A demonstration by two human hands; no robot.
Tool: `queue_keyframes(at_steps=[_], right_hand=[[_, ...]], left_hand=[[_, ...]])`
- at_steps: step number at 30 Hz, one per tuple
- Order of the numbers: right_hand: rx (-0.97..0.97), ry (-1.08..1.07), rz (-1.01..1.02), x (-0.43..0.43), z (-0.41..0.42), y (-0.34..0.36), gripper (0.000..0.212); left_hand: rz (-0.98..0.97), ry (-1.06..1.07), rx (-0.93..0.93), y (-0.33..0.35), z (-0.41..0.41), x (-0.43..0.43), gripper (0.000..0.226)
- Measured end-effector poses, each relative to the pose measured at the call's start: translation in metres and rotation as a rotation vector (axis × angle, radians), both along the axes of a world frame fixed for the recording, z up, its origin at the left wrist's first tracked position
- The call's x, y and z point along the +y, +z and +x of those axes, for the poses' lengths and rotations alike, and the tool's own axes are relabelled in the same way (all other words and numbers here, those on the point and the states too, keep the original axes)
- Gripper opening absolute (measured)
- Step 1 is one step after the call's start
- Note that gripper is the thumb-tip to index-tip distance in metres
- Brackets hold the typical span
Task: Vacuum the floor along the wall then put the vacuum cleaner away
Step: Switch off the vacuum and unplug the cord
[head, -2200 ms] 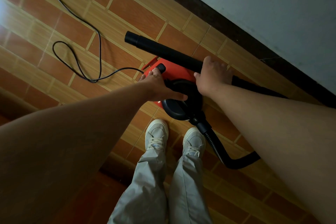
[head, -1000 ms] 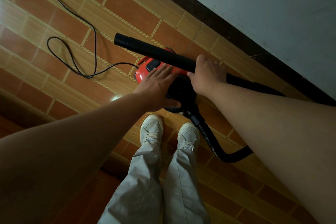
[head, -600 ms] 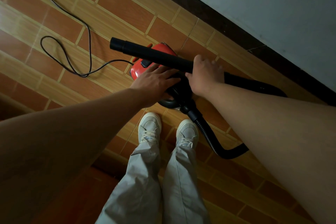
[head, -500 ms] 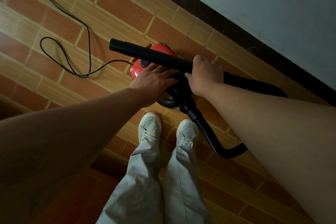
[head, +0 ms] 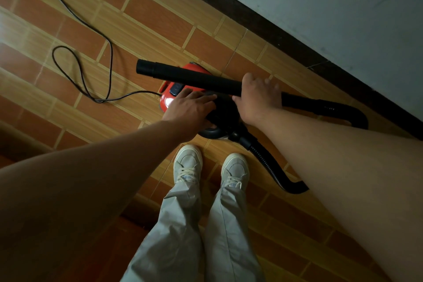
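Beside the skirting (head: 251, 14), on the tiled floor (head: 148, 18), sits the red canister vacuum cleaner (head: 166, 98). Right-hand grip (head: 258, 98) wraps the stiff black wand (head: 194, 78); left-hand grip (head: 190, 107) lies flat, fingers straight, on its top. Likely hefty: lift by the black carry handle (head: 210, 131), hose (head: 267, 165) trailing floppy.

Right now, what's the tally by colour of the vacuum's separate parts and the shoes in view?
Black: 3 (wand tube, ribbed hose, power cord)
Red: 1 (canister vacuum body)
White: 2 (left sneaker, right sneaker)
Total: 6
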State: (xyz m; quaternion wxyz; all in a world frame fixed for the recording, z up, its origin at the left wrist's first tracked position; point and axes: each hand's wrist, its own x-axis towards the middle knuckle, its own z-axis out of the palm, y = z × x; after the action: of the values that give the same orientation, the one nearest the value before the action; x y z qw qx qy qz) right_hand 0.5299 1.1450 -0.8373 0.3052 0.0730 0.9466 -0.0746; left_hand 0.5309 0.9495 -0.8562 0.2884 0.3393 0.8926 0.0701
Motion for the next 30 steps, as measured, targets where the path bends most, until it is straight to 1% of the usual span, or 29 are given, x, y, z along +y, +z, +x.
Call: queue_keyframes(at_steps=[2, 5, 8, 12, 14, 17, 21, 26, 28, 30], right_hand=[[0.016, 0.001, 0.004, 0.0, -0.001, 0.002, 0.045], [0.057, -0.008, 0.005, 0.001, -0.005, 0.005, 0.045], [0.073, -0.016, 0.01, 0.003, -0.01, 0.002, 0.046], [0.096, -0.002, 0.055, 0.008, -0.016, -0.013, 0.046], [0.094, -0.01, 0.034, 0.009, -0.019, -0.021, 0.045], [0.057, 0.001, 0.007, 0.008, -0.02, -0.033, 0.042], [0.032, -0.003, -0.002, 0.011, -0.018, -0.044, 0.04], [0.011, -0.004, -0.036, 0.014, -0.027, -0.052, 0.035], [-0.018, -0.001, -0.042, 0.015, -0.031, -0.054, 0.034], [-0.055, -0.002, -0.045, 0.016, -0.034, -0.056, 0.033]], left_hand=[[-0.023, 0.023, -0.008, 0.002, 0.002, 0.002, 0.054], [-0.038, 0.077, -0.05, 0.006, 0.003, 0.004, 0.068], [0.044, 0.146, -0.087, 0.01, 0.001, 0.004, 0.082], [0.117, 0.163, -0.067, 0.009, -0.003, 0.0, 0.092], [0.158, 0.176, -0.081, 0.007, -0.005, -0.005, 0.09], [0.22, 0.159, -0.08, 0.006, -0.004, -0.012, 0.081], [0.206, 0.13, -0.09, 0.007, 0.002, -0.016, 0.076], [0.263, 0.138, -0.069, 0.012, 0.003, -0.013, 0.068], [0.283, 0.1, -0.041, 0.013, 0.004, -0.011, 0.066], [0.312, 0.055, 0.031, 0.011, 0.005, -0.01, 0.066]])
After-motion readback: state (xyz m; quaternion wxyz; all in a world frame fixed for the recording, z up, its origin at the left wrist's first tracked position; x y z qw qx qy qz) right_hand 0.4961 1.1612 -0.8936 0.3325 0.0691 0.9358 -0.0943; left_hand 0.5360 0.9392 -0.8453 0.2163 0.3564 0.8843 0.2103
